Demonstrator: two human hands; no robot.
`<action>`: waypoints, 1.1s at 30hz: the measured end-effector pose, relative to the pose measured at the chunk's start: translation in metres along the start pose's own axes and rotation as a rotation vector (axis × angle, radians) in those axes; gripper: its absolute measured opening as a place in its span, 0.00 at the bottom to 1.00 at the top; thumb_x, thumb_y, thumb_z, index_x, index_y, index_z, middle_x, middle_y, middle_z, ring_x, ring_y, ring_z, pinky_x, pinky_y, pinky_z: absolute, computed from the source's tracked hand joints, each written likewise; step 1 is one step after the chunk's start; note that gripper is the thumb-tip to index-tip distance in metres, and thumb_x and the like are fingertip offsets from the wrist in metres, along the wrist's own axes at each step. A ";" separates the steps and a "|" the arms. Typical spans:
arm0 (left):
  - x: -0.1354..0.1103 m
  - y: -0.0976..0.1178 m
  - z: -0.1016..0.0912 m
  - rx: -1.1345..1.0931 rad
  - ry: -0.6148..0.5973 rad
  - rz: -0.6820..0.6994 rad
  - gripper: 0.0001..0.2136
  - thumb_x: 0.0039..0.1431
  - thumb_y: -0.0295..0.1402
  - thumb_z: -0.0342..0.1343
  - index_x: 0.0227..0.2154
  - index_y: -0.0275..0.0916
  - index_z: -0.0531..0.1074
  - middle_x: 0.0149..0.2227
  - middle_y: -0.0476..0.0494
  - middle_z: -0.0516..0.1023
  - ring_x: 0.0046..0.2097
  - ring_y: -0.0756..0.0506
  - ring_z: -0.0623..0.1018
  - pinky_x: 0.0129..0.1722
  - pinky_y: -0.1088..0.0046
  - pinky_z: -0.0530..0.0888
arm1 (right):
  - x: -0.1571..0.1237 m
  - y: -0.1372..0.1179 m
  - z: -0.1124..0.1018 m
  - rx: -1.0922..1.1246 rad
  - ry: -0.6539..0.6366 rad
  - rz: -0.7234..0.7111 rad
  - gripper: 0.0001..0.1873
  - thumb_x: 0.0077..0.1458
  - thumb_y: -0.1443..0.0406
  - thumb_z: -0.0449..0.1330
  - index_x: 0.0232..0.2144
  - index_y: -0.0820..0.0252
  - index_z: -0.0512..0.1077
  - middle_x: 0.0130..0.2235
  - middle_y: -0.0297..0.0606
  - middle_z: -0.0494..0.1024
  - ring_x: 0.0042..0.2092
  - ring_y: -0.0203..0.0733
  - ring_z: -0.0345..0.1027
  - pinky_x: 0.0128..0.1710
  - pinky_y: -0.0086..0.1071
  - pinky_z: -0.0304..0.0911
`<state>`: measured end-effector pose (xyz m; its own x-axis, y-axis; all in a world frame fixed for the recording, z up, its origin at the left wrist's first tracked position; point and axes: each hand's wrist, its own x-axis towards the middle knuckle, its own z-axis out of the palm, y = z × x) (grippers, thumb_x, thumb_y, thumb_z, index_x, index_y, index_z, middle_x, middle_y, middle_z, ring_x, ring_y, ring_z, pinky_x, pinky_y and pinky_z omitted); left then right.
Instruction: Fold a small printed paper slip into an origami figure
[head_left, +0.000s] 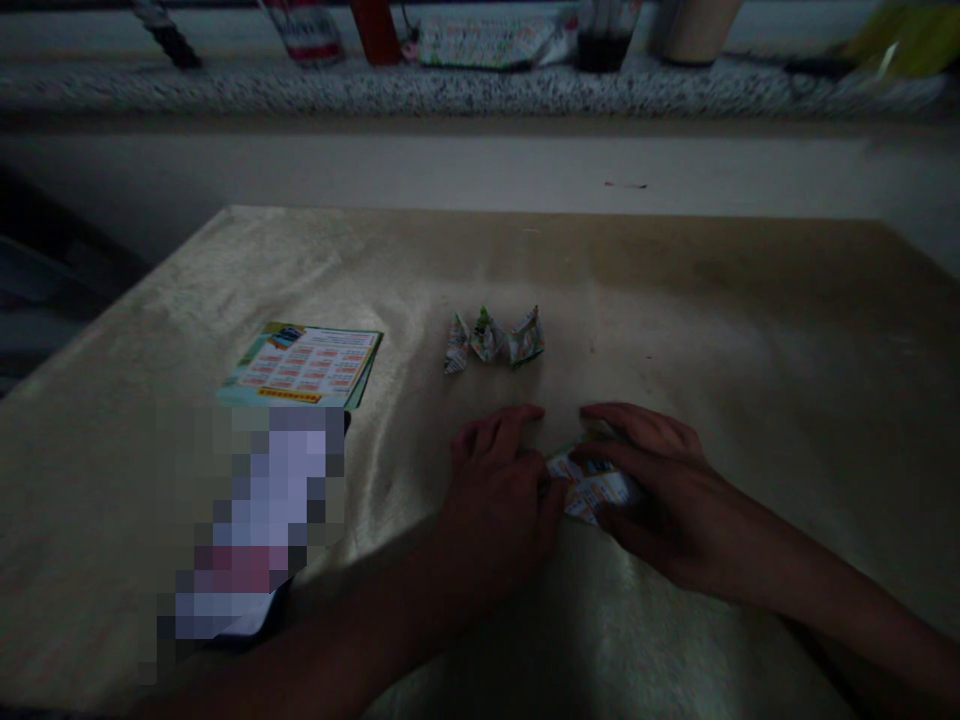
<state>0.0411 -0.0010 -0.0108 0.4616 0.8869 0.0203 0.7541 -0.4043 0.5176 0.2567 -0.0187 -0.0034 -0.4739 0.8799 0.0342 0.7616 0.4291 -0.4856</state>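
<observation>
Head view, dim. My left hand (499, 490) and right hand (645, 480) meet over a small printed paper (596, 492). It lies on the table (750, 330), a little right of middle, toward the near edge.

Left fingers are curled, knuckles up, thumb side butted against the paper's left edge and clamped on it, as far as I can tell in this light. Right fingers bend over the paper's far edge with the thumb on its near side, pinching it and pressing down. I judge it is held that way to keep it flat and stop it sliding.

Both forearms come in over the near edge with wrists low, the left from the near-left, the right from the near-right corner.

Beyond the hands, toward the middle, three folded pieces (491, 340) stand in a row, touching, clear of the hands. A leaflet (304, 365) lies flat toward the left edge, well apart. A blurred-out item (247, 530) sits just nearer than it. A ledge (480, 90) runs past the far edge; the containers on it are too blurry to name.
</observation>
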 end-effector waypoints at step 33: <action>-0.002 0.003 0.004 0.045 0.048 -0.003 0.11 0.65 0.34 0.56 0.31 0.36 0.79 0.61 0.34 0.71 0.61 0.32 0.69 0.60 0.43 0.63 | -0.004 -0.002 0.005 -0.114 0.027 -0.081 0.30 0.52 0.69 0.63 0.57 0.46 0.73 0.67 0.42 0.61 0.67 0.59 0.53 0.61 0.57 0.54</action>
<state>0.0445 -0.0050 -0.0127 0.4375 0.8972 0.0603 0.7759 -0.4106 0.4789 0.2550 -0.0239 -0.0072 -0.5251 0.8458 0.0940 0.7671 0.5183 -0.3780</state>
